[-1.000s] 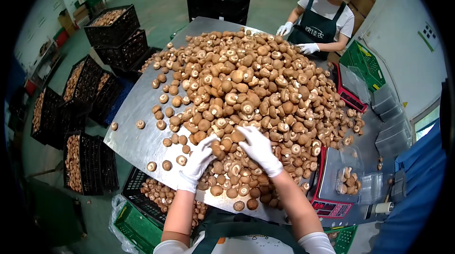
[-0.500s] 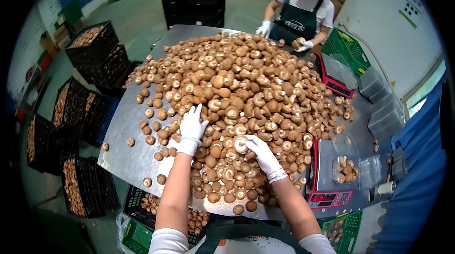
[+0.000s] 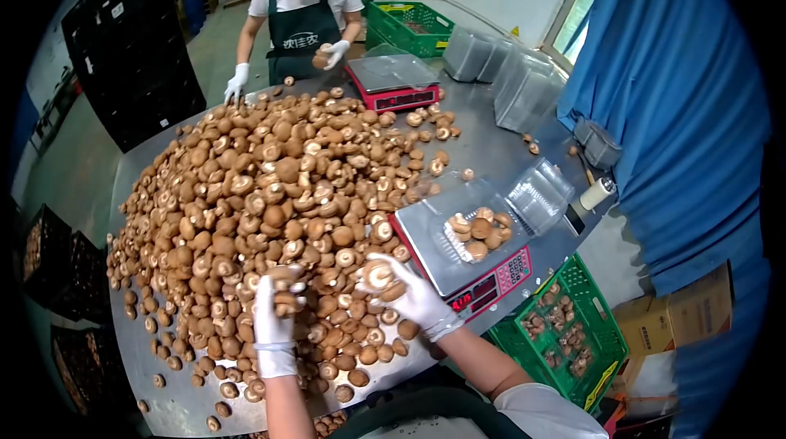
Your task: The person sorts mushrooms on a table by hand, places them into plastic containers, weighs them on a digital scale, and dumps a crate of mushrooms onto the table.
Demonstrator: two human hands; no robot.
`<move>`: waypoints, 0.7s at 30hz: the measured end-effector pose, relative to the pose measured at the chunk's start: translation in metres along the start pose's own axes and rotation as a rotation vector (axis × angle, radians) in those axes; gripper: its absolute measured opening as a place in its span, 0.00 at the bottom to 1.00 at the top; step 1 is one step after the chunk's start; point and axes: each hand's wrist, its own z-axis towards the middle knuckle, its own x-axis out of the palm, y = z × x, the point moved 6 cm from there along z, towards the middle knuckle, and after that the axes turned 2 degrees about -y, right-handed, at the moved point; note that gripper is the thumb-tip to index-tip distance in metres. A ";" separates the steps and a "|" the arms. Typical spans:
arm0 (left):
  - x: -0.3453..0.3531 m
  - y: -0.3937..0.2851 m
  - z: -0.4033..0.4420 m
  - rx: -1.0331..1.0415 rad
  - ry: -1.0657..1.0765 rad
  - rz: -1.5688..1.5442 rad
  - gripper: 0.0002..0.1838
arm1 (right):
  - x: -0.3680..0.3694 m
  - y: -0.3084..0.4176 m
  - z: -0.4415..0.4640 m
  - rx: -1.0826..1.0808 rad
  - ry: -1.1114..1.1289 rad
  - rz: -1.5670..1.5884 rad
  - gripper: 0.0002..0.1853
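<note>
Both my hands wear white gloves. My left hand [image 3: 274, 326] is closed around shiitake mushrooms [image 3: 286, 290] at the front of a big heap [image 3: 246, 193]. My right hand [image 3: 416, 301] grips a mushroom with its pale underside up [image 3: 379, 274], close to the near corner of a red and grey scale [image 3: 442, 271]. On that scale sits an open clear plastic tray [image 3: 452, 249] with several mushrooms [image 3: 481, 233] in it. The exact number in my left hand is hidden.
Across the metal table [image 3: 483, 140], a co-worker [image 3: 307, 13] holds mushrooms beside a second scale [image 3: 397, 83]. Stacked clear trays [image 3: 524, 91] and an open tray lid [image 3: 540, 193] lie to the right. A green crate [image 3: 602, 333] with packed mushrooms stands below the right edge.
My view has swung right, toward the scale. My left hand, earlier open on the heap, now holds mushrooms. My right hand has come nearer the scale with a mushroom in it.
</note>
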 end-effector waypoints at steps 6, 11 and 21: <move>0.160 0.086 0.005 0.001 0.231 0.378 0.18 | -0.163 0.072 -0.009 -0.086 -0.341 0.136 0.23; 0.243 0.158 0.010 0.289 0.315 0.923 0.18 | -0.233 0.087 0.011 -0.290 -0.156 -1.118 0.20; 0.222 0.145 -0.019 0.590 -0.090 1.174 0.14 | -0.335 0.110 0.005 -0.169 -0.277 -0.642 0.17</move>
